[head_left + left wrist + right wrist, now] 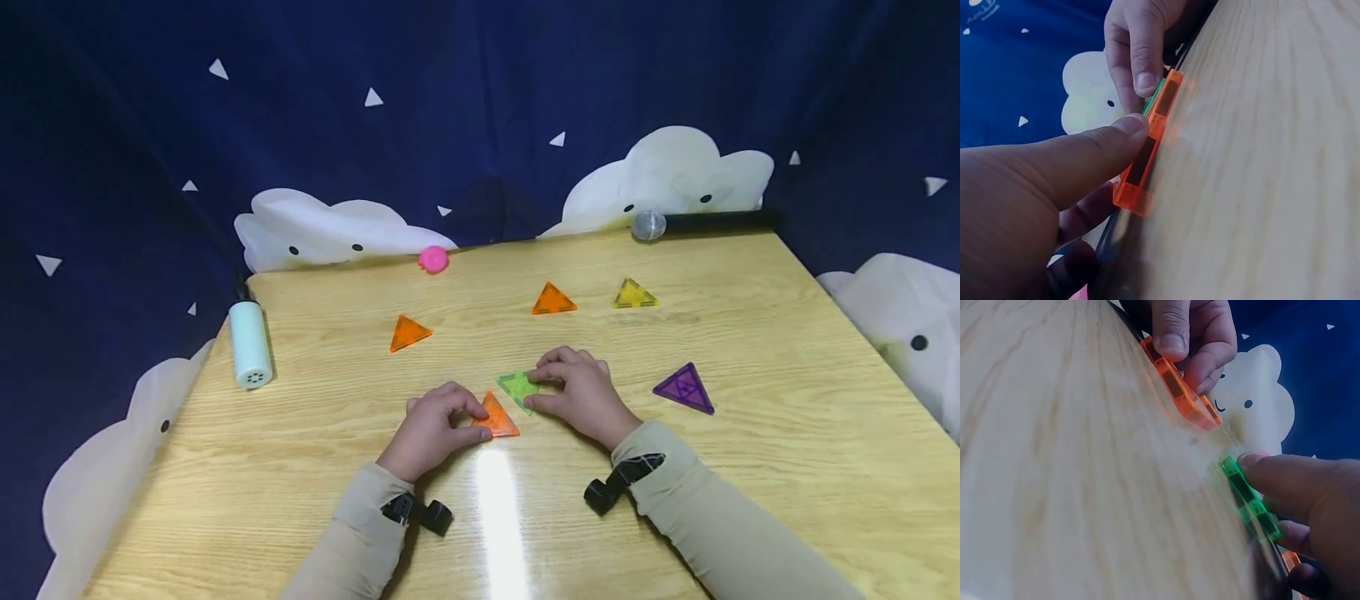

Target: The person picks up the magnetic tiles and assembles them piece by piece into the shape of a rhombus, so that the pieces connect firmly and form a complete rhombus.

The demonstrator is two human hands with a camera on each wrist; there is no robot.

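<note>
My left hand (435, 427) pinches an orange translucent triangular magnetic tile (502, 423) between thumb and fingers, flat on the wooden table. Just beyond it and to the right, a green triangular magnetic tile (514, 387) is pinched by my right hand (583, 395). The two tiles lie close together with their slanted sides facing. In the left wrist view, the left thumb sits on the edge of the orange tile (1142, 156). The right wrist view shows the right thumb at one end of the green tile (1250, 500), with a gap to the orange one.
Two more orange triangles (408, 332) (553, 300), a yellow triangle (634, 294) and a purple triangle (686, 388) lie around the hands. A pink object (433, 259) and a microphone (697, 222) are at the back edge. A pale blue cylinder (250, 343) lies at left.
</note>
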